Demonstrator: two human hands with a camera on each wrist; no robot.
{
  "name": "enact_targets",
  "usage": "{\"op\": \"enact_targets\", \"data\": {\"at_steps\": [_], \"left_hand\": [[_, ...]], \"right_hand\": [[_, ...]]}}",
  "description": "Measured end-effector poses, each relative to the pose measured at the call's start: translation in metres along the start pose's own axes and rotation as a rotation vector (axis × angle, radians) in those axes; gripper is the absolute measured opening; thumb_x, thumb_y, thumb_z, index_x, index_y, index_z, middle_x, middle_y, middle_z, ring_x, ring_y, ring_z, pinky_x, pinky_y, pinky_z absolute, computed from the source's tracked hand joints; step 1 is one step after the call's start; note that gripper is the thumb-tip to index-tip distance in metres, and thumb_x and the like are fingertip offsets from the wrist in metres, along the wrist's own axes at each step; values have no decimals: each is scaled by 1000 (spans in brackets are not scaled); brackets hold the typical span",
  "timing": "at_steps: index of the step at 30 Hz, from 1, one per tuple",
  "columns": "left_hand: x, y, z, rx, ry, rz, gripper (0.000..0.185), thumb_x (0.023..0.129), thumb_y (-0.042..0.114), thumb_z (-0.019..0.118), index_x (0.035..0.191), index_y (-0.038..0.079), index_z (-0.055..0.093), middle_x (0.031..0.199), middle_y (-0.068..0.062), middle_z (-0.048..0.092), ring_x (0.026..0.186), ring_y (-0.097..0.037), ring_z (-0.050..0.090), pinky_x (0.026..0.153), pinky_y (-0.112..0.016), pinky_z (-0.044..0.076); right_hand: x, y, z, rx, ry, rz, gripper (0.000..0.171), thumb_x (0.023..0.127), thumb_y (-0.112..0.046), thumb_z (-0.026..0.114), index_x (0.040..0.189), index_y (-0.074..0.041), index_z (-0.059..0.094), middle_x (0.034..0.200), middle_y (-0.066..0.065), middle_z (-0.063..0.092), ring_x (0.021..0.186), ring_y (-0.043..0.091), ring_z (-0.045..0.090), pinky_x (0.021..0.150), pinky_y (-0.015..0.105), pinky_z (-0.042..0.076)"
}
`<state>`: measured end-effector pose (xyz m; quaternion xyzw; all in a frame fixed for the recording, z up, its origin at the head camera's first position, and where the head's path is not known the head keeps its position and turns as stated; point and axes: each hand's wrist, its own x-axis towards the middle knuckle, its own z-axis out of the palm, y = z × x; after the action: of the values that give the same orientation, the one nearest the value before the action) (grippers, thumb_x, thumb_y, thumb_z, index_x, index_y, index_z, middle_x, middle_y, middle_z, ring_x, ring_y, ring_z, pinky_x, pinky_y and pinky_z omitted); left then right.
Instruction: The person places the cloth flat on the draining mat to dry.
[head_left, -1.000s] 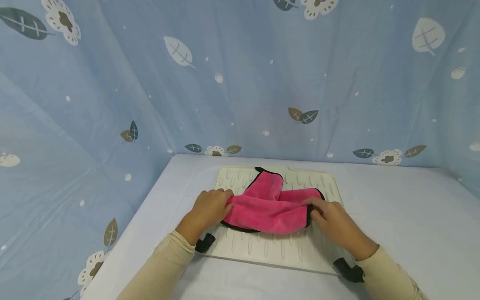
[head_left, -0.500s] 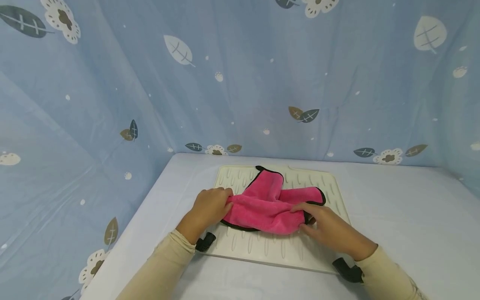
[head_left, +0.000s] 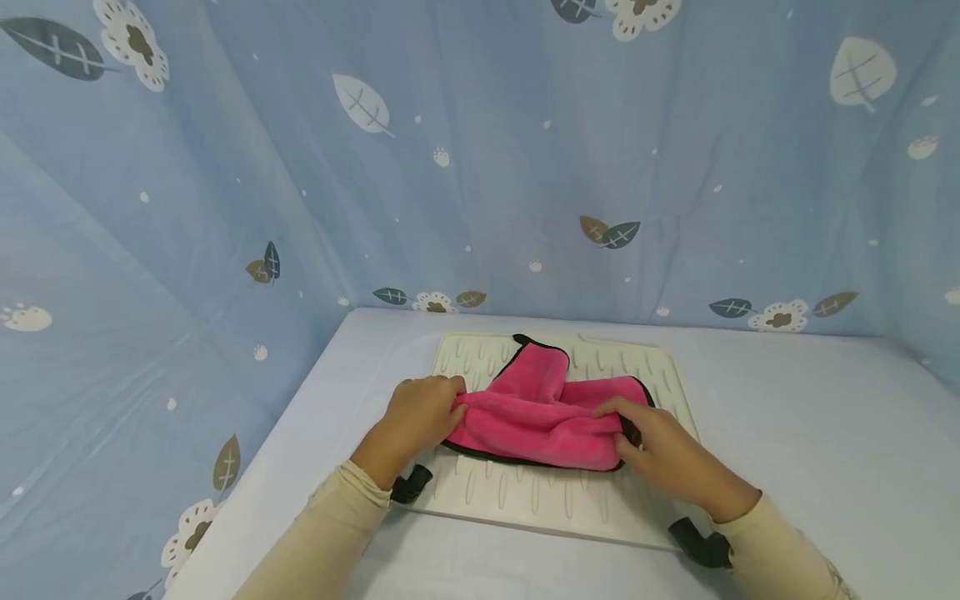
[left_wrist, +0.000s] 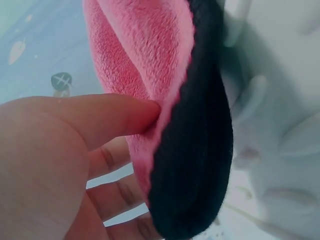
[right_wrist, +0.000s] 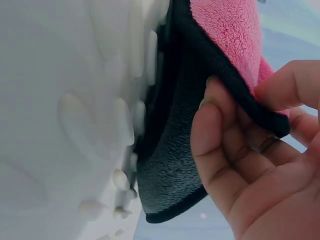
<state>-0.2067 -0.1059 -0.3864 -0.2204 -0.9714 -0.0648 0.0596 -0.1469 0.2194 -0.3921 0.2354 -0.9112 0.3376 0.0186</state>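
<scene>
A pink plush cloth point(head_left: 540, 429) with black edging lies bunched in folds over a ribbed cream mat point(head_left: 517, 500). My left hand point(head_left: 422, 417) pinches its left end; in the left wrist view the thumb presses the pink pile point(left_wrist: 145, 60) beside the dark border. At the cloth's right end, my right hand point(head_left: 660, 446) holds the edge between thumb and fingers. The right wrist view shows the cloth's dark grey underside point(right_wrist: 175, 150), with the fingers of the right hand point(right_wrist: 265, 165) tucked beneath the border. One corner of the cloth with a black loop point(head_left: 521, 338) points to the back.
The mat lies on a white-covered table point(head_left: 810, 433). Black wrist-worn pieces show by the left wrist point(head_left: 412, 483) and the right wrist point(head_left: 700, 542). A blue patterned curtain point(head_left: 525, 167) hangs behind and to the left.
My right hand moved inward along the cloth's right end, then back out a little, with its grip shifted. The cloth's near right corner now spreads further right. My left hand stayed in place.
</scene>
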Motion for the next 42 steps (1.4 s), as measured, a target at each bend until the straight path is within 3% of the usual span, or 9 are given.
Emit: {"op": "enact_targets", "data": {"at_steps": [4, 7, 13, 24, 29, 35, 42], "left_hand": [[0, -1, -2, -19, -33, -15, 12, 92, 26, 71, 94, 14, 69, 63, 4, 54, 62, -12, 52, 57, -33, 42], [0, -2, -3, -35, -52, -35, 17, 94, 30, 67, 98, 14, 70, 64, 3, 57, 63, -13, 55, 57, -34, 44], [-1, -3, -1, -60, -112, -82, 32, 102, 37, 53, 110, 11, 70, 90, -5, 74, 83, -25, 71, 70, -44, 56], [-2, -3, 4, -92, -238, -124, 25, 97, 40, 61, 88, 16, 64, 68, 4, 58, 66, -14, 55, 62, -37, 46], [-2, -3, 3, -116, -266, -106, 22, 94, 38, 64, 87, 17, 64, 69, 5, 59, 69, -14, 56, 64, -38, 47], [-2, -2, 4, -144, -320, -81, 20, 89, 37, 68, 90, 17, 65, 67, 6, 57, 69, -14, 55, 64, -36, 45], [-3, -1, 4, -144, -327, -58, 21, 86, 36, 74, 88, 17, 63, 69, 6, 56, 68, -14, 55, 63, -36, 43]], "right_hand": [[0, 1, -1, -3, -23, 29, 35, 88, 7, 58, 118, -10, 63, 67, -10, 48, 56, -1, 40, 54, 20, 41], [1, 2, -1, -7, -43, 44, 34, 88, 7, 59, 118, -10, 63, 70, -8, 49, 58, 0, 40, 55, 20, 41], [1, 5, -1, -11, -84, 53, 35, 87, 8, 60, 118, -8, 63, 74, -6, 49, 59, 0, 39, 54, 20, 40], [0, 8, 2, -53, -154, 58, 38, 81, 9, 62, 114, -11, 63, 110, 1, 65, 69, 3, 43, 65, 21, 42], [1, 7, 1, -70, -176, 71, 38, 80, 8, 63, 113, -13, 63, 107, -1, 64, 78, 7, 48, 69, 22, 42], [0, 6, 1, -74, -189, 63, 24, 88, -10, 71, 110, -14, 63, 98, -5, 63, 70, 3, 44, 65, 22, 41], [-1, 7, 3, -55, -223, 85, 30, 85, -22, 80, 107, -17, 61, 82, -8, 57, 67, 3, 44, 59, 21, 40]]}}
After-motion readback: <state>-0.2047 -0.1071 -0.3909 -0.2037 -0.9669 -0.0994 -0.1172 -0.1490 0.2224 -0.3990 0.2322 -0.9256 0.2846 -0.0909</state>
